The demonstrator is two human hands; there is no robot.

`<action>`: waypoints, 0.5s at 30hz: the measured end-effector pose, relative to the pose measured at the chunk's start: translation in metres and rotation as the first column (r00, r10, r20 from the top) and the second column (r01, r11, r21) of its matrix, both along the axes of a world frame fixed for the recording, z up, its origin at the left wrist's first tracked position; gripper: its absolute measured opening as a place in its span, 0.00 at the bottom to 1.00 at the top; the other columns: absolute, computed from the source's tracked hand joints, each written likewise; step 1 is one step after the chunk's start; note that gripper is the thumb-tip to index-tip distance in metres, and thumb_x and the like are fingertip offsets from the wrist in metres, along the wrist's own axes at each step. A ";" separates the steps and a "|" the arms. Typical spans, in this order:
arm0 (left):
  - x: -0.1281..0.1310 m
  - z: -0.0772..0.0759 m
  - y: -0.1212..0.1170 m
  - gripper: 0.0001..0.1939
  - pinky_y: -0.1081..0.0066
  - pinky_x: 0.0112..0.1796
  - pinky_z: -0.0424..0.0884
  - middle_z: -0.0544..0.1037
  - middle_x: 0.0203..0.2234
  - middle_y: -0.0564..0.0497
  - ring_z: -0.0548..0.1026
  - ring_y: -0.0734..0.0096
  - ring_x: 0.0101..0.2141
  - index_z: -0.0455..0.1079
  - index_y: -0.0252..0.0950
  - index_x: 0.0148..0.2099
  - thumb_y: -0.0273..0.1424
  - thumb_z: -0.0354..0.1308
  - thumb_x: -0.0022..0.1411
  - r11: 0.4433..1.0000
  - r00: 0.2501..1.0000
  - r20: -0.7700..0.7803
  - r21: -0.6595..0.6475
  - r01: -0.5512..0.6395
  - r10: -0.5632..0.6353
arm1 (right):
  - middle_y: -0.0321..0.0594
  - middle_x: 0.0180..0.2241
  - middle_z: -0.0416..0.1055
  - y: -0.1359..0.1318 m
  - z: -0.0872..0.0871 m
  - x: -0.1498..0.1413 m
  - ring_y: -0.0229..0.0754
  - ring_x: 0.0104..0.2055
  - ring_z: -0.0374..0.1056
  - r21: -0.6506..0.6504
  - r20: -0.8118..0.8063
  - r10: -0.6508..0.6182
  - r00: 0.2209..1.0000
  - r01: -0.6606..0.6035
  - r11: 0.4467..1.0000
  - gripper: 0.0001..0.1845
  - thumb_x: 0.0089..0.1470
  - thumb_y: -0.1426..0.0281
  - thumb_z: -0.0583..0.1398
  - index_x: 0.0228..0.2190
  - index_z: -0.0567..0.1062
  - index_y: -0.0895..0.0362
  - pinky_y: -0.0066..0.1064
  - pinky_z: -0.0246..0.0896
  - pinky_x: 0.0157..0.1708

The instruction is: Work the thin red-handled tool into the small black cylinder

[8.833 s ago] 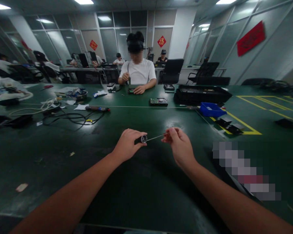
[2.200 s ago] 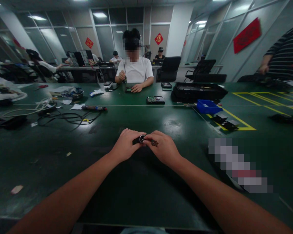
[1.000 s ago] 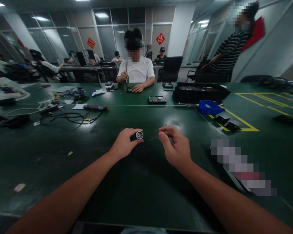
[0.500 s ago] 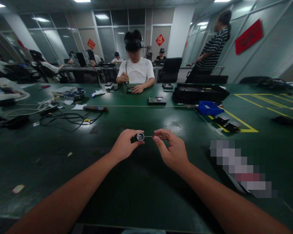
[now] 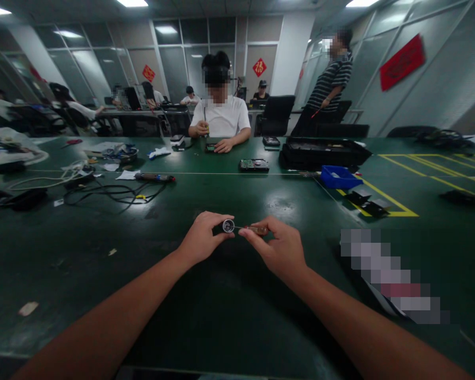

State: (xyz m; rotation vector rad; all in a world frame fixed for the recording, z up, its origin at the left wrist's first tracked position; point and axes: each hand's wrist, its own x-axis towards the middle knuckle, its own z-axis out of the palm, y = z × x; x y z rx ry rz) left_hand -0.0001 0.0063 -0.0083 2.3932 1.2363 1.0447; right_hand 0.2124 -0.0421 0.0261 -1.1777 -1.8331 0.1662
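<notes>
Pinched between the thumb and fingers of my left hand (image 5: pixel 200 238) is a small dark cylindrical part (image 5: pixel 228 226). Its silver, ring-shaped open end faces right and towards me, with fine detail inside too small to make out. My right hand (image 5: pixel 284 248) is closed on a small screwdriver (image 5: pixel 260 230) with a reddish-brown, see-through handle. The thin shaft points left, and its tip is at the opening of the cylindrical part; whether it touches inside I cannot tell. Both hands are above the green table (image 5: pixel 221 311).
Across the table a co-worker (image 5: pixel 221 116) handles a circuit board. A hard drive (image 5: pixel 254 165), a black tray (image 5: pixel 324 153) and a blue bin (image 5: pixel 340 177) stand beyond my hands. Cables (image 5: pixel 106 192) lie left, a blurred-out flat object (image 5: pixel 388 277) right. Another person (image 5: pixel 328 84) stands at back right.
The screwdriver, held away from the part a second ago, has moved left so its tip meets the opening. The left hand keeps its hold. The standing person has moved left.
</notes>
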 end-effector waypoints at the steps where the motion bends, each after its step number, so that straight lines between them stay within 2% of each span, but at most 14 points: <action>1: 0.000 0.000 0.000 0.19 0.57 0.50 0.68 0.81 0.46 0.50 0.76 0.59 0.48 0.74 0.42 0.53 0.35 0.67 0.60 1.000 1.000 -0.001 0.000 0.000 0.000 | 0.36 0.25 0.76 0.000 -0.001 0.000 0.38 0.25 0.71 0.000 -0.003 0.014 1.000 -0.014 1.000 0.11 0.55 0.61 0.66 0.28 0.76 0.55 0.30 0.61 0.27; 5: -0.001 -0.002 0.001 0.19 0.58 0.50 0.68 0.81 0.47 0.50 0.75 0.60 0.48 0.74 0.42 0.53 0.35 0.68 0.60 1.000 1.000 -0.004 -0.005 0.002 -0.002 | 0.39 0.32 0.79 -0.001 -0.002 0.001 0.41 0.32 0.75 -0.016 -0.006 0.114 0.993 -0.114 0.993 0.06 0.59 0.66 0.62 0.38 0.76 0.55 0.31 0.67 0.32; 8: 0.000 -0.001 0.001 0.19 0.58 0.49 0.67 0.81 0.47 0.50 0.75 0.59 0.48 0.74 0.42 0.54 0.34 0.67 0.61 1.000 1.000 -0.012 -0.004 0.004 -0.004 | 0.40 0.38 0.78 -0.003 0.001 0.001 0.42 0.38 0.76 -0.038 -0.013 0.214 0.977 -0.215 0.976 0.09 0.61 0.71 0.57 0.44 0.73 0.54 0.33 0.69 0.38; 11: 0.000 0.000 0.000 0.18 0.57 0.50 0.67 0.81 0.47 0.50 0.76 0.59 0.48 0.74 0.42 0.54 0.34 0.66 0.62 1.000 1.000 -0.011 -0.004 0.004 -0.004 | 0.40 0.35 0.76 -0.006 0.004 0.001 0.42 0.35 0.74 -0.061 0.017 0.259 0.966 -0.257 0.964 0.08 0.63 0.67 0.56 0.42 0.73 0.54 0.33 0.67 0.36; 13: 0.000 0.001 -0.001 0.17 0.57 0.50 0.67 0.81 0.47 0.50 0.76 0.59 0.48 0.74 0.43 0.53 0.34 0.66 0.62 1.000 1.000 -0.015 -0.009 0.000 -0.001 | 0.38 0.31 0.75 -0.007 0.005 0.001 0.41 0.31 0.72 -0.082 0.022 0.235 0.972 -0.233 0.969 0.11 0.66 0.64 0.53 0.41 0.73 0.54 0.33 0.65 0.32; 15: 0.000 0.001 -0.001 0.18 0.57 0.50 0.67 0.81 0.46 0.51 0.76 0.59 0.48 0.74 0.43 0.53 0.34 0.67 0.61 1.000 1.000 -0.016 -0.011 -0.004 0.004 | 0.37 0.28 0.74 -0.006 0.004 0.001 0.41 0.29 0.71 -0.103 0.008 0.189 0.982 -0.187 0.977 0.14 0.68 0.63 0.50 0.45 0.73 0.53 0.33 0.64 0.32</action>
